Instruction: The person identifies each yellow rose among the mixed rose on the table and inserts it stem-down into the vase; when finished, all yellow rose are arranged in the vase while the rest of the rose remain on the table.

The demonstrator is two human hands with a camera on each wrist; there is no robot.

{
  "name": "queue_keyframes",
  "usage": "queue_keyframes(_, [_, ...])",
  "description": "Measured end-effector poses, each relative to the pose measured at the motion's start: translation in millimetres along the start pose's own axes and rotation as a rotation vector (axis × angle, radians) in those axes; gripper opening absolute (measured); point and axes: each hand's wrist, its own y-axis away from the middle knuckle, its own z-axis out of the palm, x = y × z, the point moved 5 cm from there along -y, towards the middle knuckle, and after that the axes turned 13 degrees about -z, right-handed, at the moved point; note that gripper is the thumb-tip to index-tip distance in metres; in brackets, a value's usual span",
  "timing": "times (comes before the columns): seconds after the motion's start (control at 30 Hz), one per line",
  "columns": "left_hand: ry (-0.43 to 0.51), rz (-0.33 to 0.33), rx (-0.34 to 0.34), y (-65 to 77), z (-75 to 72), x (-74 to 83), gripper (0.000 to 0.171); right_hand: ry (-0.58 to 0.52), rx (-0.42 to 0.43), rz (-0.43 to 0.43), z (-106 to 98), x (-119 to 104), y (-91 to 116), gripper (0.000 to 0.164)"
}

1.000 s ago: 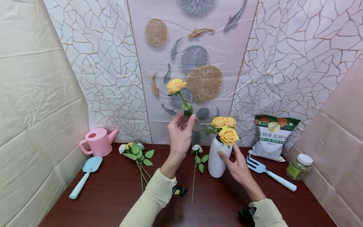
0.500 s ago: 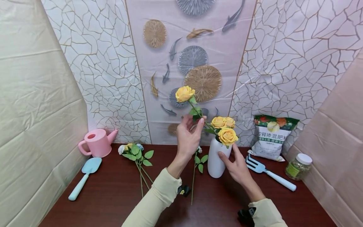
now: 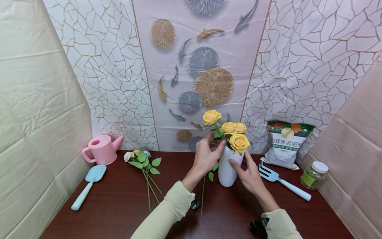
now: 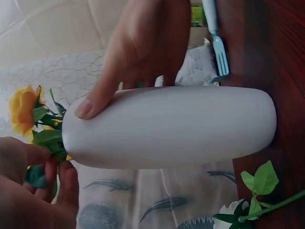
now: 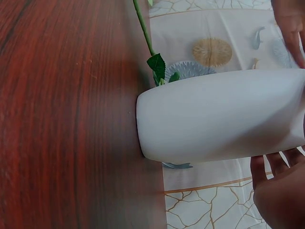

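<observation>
A white vase (image 3: 228,171) stands upright on the table with several yellow roses (image 3: 239,143) in its mouth. My right hand (image 3: 250,174) grips its upper right side, thumb across the front. At the vase mouth, my left hand (image 3: 208,156) pinches the leafy stem of another yellow rose (image 3: 212,117), whose bloom leans left above the rest. In the left wrist view, the fingers of that hand close around green leaves beside the rim; the stem's lower end is hidden. Left of the vase lies a white rose (image 4: 231,213), its bloom covered by my left hand in the head view.
On the left are a pink watering can (image 3: 104,151), a blue trowel (image 3: 89,186) and a bunch of roses (image 3: 144,162) lying flat. A fertilizer bag (image 3: 286,144), a blue hand fork (image 3: 283,181) and a lidded jar (image 3: 314,176) stand or lie on the right.
My left hand has moved right and down, bringing its yellow rose from in front of the back wall to the vase mouth. The right hand and vase have stayed in place.
</observation>
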Motion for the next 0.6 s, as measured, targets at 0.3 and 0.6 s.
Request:
queue_keyframes(0.3, [0.012,0.045,0.087,0.6,-6.1,15.5,0.043,-0.017,-0.022,0.016,-3.3,-34.8,-0.3,0.073])
queue_keyframes(0.6, [-0.038,0.115,0.166,-1.3,-12.2,29.3,0.019,-0.019,-0.014,0.027,-4.8,-34.4,0.2,0.073])
